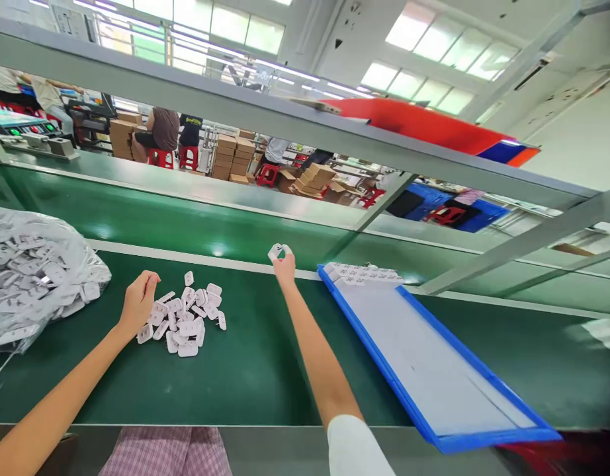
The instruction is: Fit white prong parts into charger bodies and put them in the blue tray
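Note:
My right hand [284,266] is stretched out over the green belt [265,370] and pinches a small white plastic part [276,251], just left of the far end of a blue-rimmed tray [436,367]. A row of the same white parts [360,272] lies at the tray's far end. My left hand [137,301] is curled closed beside a loose pile of white parts [186,317] on the belt, touching its left edge; what its fingers hold is hidden.
A clear plastic bag full of white parts [34,277] lies at the left. A grey shelf beam [285,125] crosses overhead. Beyond it are stacked cardboard boxes [230,155], red stools and other people at work.

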Demonstrator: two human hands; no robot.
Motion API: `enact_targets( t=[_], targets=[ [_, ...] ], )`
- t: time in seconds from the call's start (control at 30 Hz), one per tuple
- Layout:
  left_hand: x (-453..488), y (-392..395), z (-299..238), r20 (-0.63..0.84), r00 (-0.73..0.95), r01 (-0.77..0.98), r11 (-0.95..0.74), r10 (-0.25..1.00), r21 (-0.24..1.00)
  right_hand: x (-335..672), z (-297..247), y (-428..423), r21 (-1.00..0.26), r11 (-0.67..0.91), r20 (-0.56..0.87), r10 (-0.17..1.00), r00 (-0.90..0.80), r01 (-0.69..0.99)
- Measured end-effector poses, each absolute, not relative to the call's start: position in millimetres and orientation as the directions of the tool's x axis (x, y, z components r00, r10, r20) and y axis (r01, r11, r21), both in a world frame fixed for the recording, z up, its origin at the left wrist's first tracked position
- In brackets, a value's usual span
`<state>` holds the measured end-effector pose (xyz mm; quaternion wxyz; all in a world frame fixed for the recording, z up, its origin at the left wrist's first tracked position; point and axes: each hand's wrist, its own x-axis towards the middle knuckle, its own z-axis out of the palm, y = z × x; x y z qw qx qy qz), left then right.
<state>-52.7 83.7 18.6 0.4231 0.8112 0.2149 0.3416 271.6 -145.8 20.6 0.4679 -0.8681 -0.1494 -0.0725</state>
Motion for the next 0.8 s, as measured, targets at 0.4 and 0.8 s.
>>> enact_targets(
  t=[0.4,0.8],
  targets=[
    [-53.5,88.9,22.1,0.129,0.844,-0.027,-0.198,0.521,0.980,271.0,20.5,-96.8,-0.848,-0.378,0.276,0.285,0.918,0.372],
    [-73.1,28.4,45.1,-0.027,0.840,0.249,0.342,-0.541,0.906,36.4,59.0,-136.5,-0.909,0.235,0.332,0.909,0.253,0.345]
  ],
)
